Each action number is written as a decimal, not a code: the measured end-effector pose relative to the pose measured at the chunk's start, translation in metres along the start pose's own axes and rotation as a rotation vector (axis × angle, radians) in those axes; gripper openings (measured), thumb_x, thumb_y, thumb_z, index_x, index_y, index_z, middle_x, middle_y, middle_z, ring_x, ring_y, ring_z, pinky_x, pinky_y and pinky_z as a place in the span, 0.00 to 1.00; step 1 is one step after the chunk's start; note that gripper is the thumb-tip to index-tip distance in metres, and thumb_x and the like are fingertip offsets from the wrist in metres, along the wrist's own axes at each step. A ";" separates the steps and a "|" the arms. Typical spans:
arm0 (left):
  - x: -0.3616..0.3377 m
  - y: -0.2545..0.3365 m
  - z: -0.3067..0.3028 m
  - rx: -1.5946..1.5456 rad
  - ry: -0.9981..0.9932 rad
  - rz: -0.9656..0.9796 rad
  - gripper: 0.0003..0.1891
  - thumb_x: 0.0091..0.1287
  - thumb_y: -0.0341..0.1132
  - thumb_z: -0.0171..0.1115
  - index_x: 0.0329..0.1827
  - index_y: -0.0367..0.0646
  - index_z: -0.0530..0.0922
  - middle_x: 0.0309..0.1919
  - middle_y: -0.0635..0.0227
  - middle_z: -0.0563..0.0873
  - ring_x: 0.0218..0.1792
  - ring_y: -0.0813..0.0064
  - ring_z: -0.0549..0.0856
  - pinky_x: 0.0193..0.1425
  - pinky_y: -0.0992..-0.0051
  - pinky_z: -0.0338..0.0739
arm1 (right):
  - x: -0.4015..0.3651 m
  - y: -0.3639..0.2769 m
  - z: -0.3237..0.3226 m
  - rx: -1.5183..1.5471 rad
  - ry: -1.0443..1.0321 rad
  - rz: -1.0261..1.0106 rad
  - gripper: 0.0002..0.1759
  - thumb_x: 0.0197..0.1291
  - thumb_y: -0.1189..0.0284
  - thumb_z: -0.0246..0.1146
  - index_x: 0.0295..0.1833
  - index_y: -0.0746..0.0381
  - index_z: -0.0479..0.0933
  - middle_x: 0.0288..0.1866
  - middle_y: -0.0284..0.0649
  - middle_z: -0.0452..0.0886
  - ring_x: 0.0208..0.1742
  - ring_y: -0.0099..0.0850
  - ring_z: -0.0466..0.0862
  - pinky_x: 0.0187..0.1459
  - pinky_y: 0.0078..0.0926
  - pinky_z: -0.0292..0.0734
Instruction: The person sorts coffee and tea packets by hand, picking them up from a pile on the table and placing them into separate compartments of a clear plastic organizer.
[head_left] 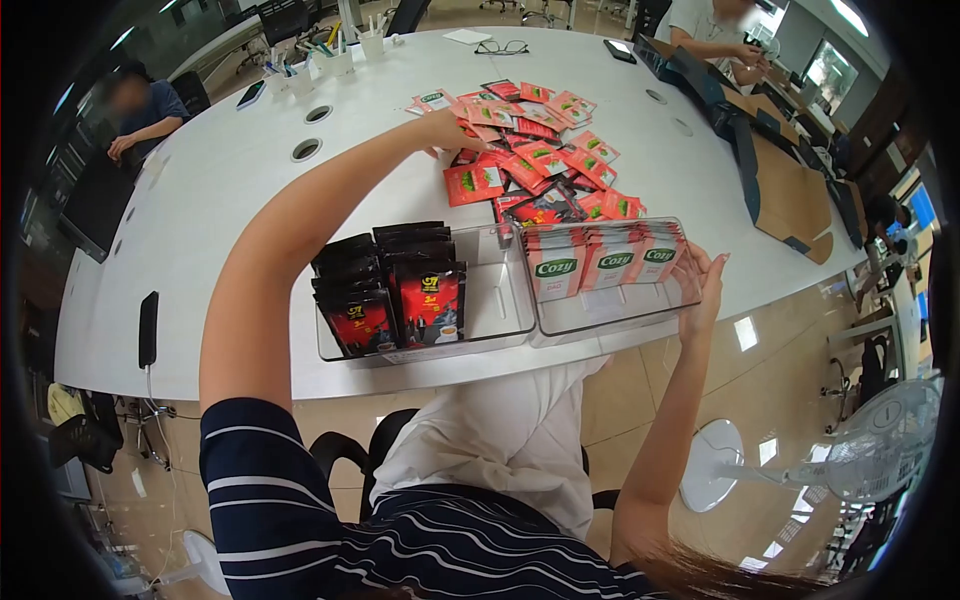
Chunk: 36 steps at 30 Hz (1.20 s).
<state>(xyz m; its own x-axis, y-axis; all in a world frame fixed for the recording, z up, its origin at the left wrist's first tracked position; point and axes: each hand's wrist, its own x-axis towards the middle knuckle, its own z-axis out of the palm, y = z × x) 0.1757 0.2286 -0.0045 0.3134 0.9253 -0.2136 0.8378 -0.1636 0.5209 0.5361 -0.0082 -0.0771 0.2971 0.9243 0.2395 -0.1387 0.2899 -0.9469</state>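
Observation:
My left hand [447, 132] reaches to the left side of a loose pile of tea and coffee sachets [540, 158], its fingers stretched over the packets and the thumb apart. My right hand [703, 287] grips the right end of a clear plastic bin [620, 318]. Inside that bin, pink Cozy tea sachets [612, 264] stand upright in three rows along the back. A second clear bin [497, 322] sits directly to its left. Black and red coffee sachets [430, 300] stand in two rows in its left half.
Eyeglasses [502, 48], a phone [620, 52] and cups of pens [335, 62] lie toward the table's far side. An opened cardboard box [785, 190] is on the right, near another person. A second person sits at far left. A black device with a cable [148, 330] lies at left.

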 end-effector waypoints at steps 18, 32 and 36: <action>0.019 0.049 -0.057 0.396 -0.018 -0.207 0.17 0.43 0.43 0.76 0.28 0.42 0.82 0.23 0.69 0.82 0.25 0.76 0.80 0.26 0.74 0.74 | -0.003 -0.006 0.009 -0.050 0.054 -0.025 0.35 0.71 0.50 0.36 0.54 0.74 0.70 0.51 0.49 0.77 0.52 0.35 0.78 0.56 0.33 0.70; 0.072 0.079 0.033 0.920 0.333 0.412 0.12 0.55 0.39 0.62 0.39 0.42 0.81 0.36 0.56 0.84 0.42 0.58 0.85 0.41 0.62 0.79 | -0.004 -0.008 0.010 -0.088 0.049 -0.054 0.33 0.72 0.52 0.38 0.54 0.75 0.70 0.51 0.50 0.77 0.53 0.35 0.77 0.56 0.33 0.69; 0.103 0.081 0.058 0.806 0.159 0.355 0.19 0.55 0.44 0.63 0.42 0.38 0.80 0.38 0.52 0.84 0.42 0.53 0.84 0.45 0.60 0.78 | -0.004 -0.008 0.010 -0.127 0.066 -0.069 0.32 0.72 0.54 0.38 0.54 0.76 0.70 0.51 0.51 0.77 0.53 0.36 0.78 0.56 0.34 0.70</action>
<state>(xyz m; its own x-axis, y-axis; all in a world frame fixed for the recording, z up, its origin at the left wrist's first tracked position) 0.3013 0.2907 -0.0322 0.5987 0.8010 -0.0018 0.7816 -0.5847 -0.2171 0.5263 -0.0112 -0.0683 0.3636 0.8838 0.2943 0.0033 0.3148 -0.9492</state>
